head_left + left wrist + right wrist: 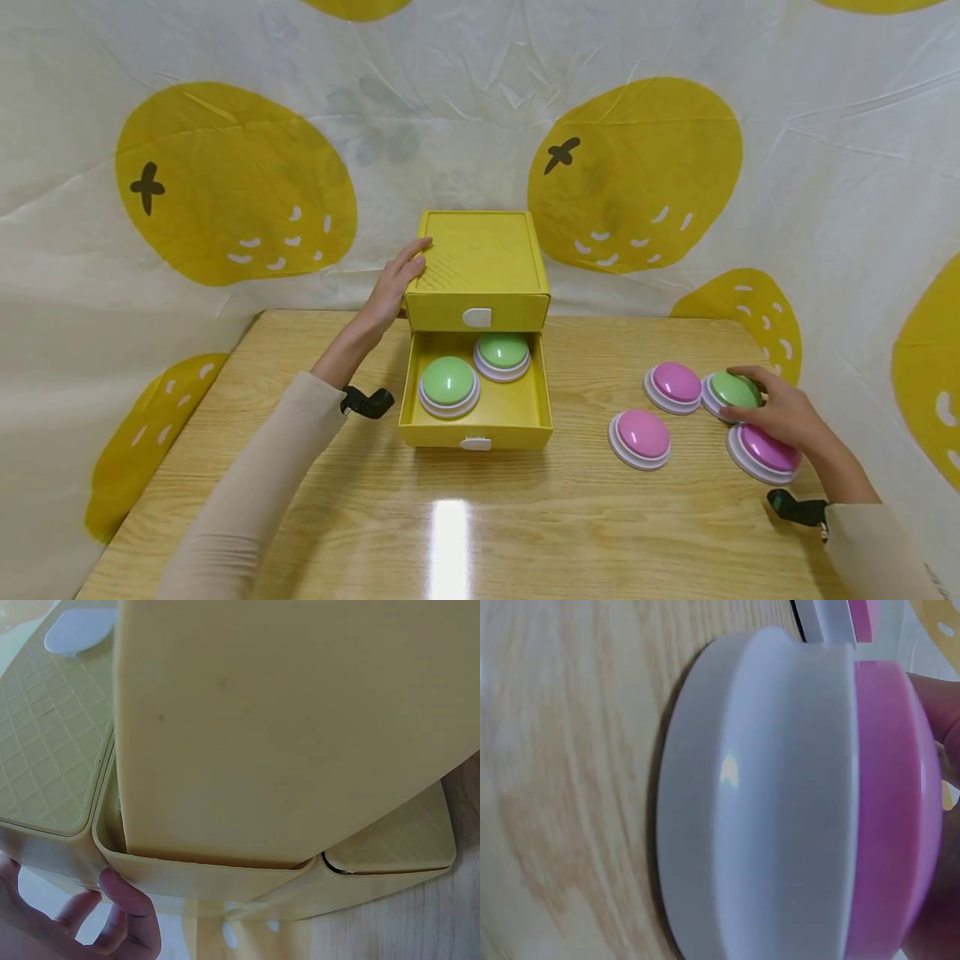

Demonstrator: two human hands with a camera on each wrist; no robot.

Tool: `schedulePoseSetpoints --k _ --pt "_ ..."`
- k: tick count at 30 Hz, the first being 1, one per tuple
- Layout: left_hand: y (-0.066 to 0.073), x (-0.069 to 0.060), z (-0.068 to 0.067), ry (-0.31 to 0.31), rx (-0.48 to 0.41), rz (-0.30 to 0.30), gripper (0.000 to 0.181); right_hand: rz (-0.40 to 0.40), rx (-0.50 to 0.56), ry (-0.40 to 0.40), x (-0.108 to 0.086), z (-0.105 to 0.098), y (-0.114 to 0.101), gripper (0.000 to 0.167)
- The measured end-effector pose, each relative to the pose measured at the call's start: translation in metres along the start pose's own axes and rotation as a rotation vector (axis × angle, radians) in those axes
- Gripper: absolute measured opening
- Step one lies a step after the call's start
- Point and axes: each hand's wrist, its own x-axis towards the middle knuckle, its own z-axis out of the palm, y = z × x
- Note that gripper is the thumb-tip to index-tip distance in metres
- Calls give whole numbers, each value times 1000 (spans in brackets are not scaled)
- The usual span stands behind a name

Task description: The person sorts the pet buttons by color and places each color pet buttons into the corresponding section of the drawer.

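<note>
In the head view a yellow drawer box (480,250) stands at the back of the table, its lower drawer (517,408) pulled out. Two green push buttons with white bases, one nearer (448,382) and one farther (503,352), lie inside that drawer. My left hand (392,287) rests against the upper left edge of the box. At the right, my right hand (780,408) has thumb and fingers around a third green push button (731,392) on the table. Under that hand lies a magenta push button (765,450), which fills much of the right wrist view.
Another magenta push button (675,385) touches the left side of the gripped green one. A pink push button (641,437) lies nearer the front. The upper drawer (442,313) is closed. A fruit-print sheet (450,125) hangs behind and beside the wooden table (570,525).
</note>
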Motion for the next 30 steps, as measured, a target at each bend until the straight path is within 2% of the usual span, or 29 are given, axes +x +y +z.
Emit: schedulePoseSetpoints --k 10,21,30 --pt "-1 1 1 -4 -3 19 55 -4 -13 32 1 -4 2 84" --pt "1 -1 0 -11 18 2 55 -80 -25 137 -3 -18 -5 78" --pt "2 0 1 -7 6 5 54 -133 -6 161 -4 -26 -30 76"
